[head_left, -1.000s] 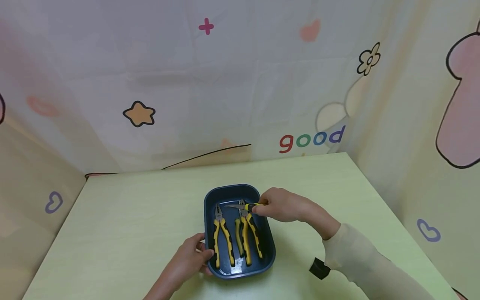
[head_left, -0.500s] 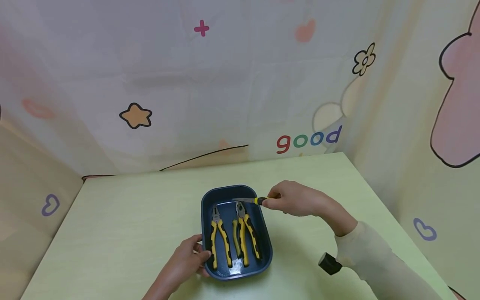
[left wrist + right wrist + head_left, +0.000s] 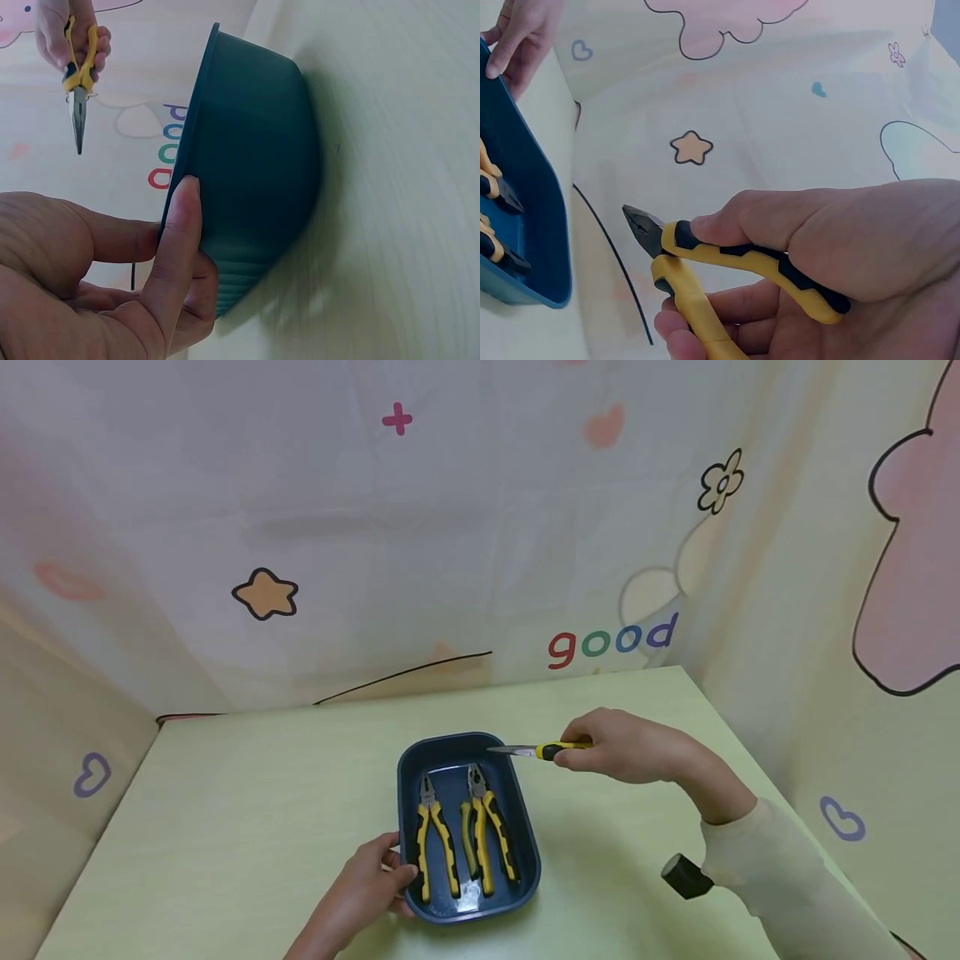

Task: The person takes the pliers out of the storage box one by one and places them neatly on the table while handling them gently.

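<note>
Head view: the left hand (image 3: 375, 877) grips a blue tray (image 3: 452, 785) at its eight o'clock edge, thumb over the rim, fingers outside. At the tray's two o'clock, the right hand (image 3: 626, 747) holds a pair of pliers (image 3: 551, 750) by its yellow-and-black handles; its metal nose points to nine o'clock, overlapping the tray's far end. Inside lie a second pair (image 3: 428, 799), toward nine o'clock, and a third pair (image 3: 480, 792), toward three, both noses toward twelve. A greenish handle (image 3: 468, 839) lies just beside the third pair, its upper end hidden. On the right wrist view the held handles stand spread between thumb and fingers. From the left wrist the held pliers show clear of the tray, toward eleven o'clock, nose pointing to six.
</note>
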Demonstrator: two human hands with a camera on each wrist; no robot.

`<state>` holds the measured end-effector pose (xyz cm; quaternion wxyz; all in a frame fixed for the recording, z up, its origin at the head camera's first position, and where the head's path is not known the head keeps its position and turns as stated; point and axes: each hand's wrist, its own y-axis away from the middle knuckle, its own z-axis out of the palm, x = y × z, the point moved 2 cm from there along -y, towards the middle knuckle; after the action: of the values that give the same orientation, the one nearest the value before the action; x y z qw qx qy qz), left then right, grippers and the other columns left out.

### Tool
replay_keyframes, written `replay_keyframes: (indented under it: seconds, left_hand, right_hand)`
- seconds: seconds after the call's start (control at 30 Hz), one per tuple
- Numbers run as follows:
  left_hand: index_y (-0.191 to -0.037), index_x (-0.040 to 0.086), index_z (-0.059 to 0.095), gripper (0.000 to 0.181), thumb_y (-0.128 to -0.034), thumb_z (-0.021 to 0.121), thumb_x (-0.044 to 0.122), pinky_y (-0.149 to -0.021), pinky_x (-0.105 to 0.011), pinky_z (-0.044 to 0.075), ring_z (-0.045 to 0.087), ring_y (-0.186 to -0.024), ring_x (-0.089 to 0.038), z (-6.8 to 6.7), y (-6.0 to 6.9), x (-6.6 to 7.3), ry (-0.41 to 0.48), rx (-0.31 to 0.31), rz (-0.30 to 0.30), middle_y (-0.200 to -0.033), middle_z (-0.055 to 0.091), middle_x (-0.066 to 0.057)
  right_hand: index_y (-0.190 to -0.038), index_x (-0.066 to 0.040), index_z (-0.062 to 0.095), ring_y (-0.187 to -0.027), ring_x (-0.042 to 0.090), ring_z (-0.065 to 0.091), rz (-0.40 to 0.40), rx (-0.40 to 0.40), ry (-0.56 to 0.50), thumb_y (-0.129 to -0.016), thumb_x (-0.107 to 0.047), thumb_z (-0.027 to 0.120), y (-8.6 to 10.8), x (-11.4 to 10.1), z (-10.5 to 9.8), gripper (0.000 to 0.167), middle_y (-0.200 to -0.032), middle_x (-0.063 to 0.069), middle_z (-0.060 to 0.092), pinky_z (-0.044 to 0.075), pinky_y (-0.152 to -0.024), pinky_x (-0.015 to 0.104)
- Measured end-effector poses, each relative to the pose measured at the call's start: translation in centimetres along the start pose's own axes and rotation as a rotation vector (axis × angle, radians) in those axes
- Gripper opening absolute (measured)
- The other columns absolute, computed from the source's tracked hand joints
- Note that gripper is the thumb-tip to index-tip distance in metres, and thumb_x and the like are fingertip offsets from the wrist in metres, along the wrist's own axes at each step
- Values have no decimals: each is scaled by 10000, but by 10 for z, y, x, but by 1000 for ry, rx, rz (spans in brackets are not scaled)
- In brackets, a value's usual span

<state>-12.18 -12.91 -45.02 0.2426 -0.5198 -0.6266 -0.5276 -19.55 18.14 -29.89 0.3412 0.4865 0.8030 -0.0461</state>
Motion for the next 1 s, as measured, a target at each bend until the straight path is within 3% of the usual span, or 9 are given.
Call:
replay_keyframes:
  seconds: [0.3, 0.67, 1.0]
  left_hand:
    - [-1451, -126, 424, 529, -989, 652, -3, -615, -317, 597, 649, -610, -197, -3, 0, -8, -40, 1, -75, -951, 550, -137]
    - [-1441, -147, 416, 514, -1001, 637, 1, -642, -318, 613, 655, -657, -208, 2, -5, -7, -25, -38, -77, -938, 548, -144]
    - [-1451, -145, 402, 523, -1006, 634, 3, -648, -311, 615, 660, -665, -213, 2, -10, -1, -36, -8, -110, -951, 544, -153]
  right_hand:
    - [-1021, -80, 733, -633, 130, 415, -46, 33, 40, -998, -256, 653, 12, 8, -13, 194, -746, -18, 473, 340, -577, 281]
    - [-959, -124, 721, -617, 106, 375, -26, 80, 59, -981, -265, 675, 29, 24, -26, 150, -701, -53, 426, 304, -548, 255]
    - [-946, -120, 717, -590, 97, 369, -30, 139, 100, -987, -244, 670, 35, 34, -49, 138, -697, -58, 417, 307, -529, 253]
